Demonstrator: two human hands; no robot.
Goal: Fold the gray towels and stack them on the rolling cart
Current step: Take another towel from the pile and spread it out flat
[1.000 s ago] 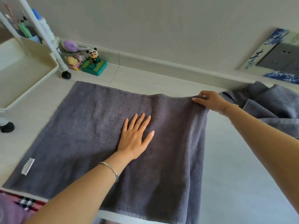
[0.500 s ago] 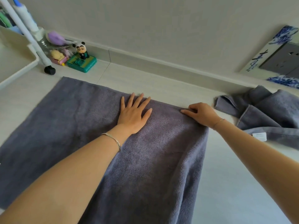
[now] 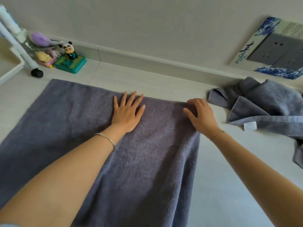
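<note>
Downward view of a gray towel (image 3: 65, 128) spread flat on the pale floor (image 3: 229, 177), with its far edge running parallel to the wall. Left hand (image 3: 127, 112) pressed palm-down near that far edge, fingers straight and splayed, gripping nothing. Right hand (image 3: 200, 115) arched over the far right corner, fingertips on the cloth; impossible to tell whether pinching the hem. Second gray towel (image 3: 265, 102) crumpled well apart to the right. Rolling cart (image 3: 18, 46) at far left, beside a panda toy (image 3: 69, 50). Probably thick, soft terry: light, limp, apt to sag and crease. Best taken by pinching two corners along one hem, then smoothed flat after each fold.
</note>
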